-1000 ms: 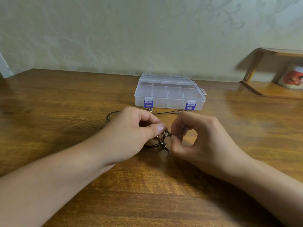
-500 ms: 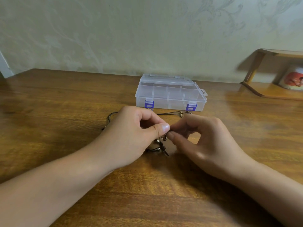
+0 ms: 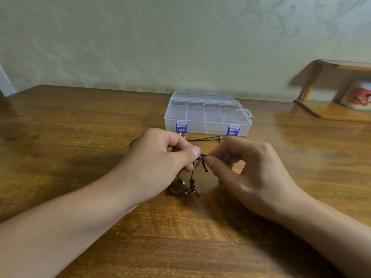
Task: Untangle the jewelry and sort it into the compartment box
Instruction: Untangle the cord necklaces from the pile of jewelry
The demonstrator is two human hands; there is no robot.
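A tangle of dark cord jewelry (image 3: 191, 183) with small beads and gold clasps hangs between my hands, just above the wooden table (image 3: 60, 137). My left hand (image 3: 160, 161) pinches the knot from the left with thumb and curled fingers. My right hand (image 3: 247, 169) pinches it from the right. A thin black cord (image 3: 206, 139) trails back toward the clear compartment box (image 3: 207, 115), which stands shut behind my hands, its two purple latches facing me. Part of the tangle is hidden under my left hand.
A wooden shelf (image 3: 331, 111) stands at the far right with a white printed object (image 3: 359, 97) on it. The wall runs along the table's back edge.
Both hands have lifted the tangle a little, so more beaded cord now hangs below them. My right thumb and fingers have closed in on the knot.
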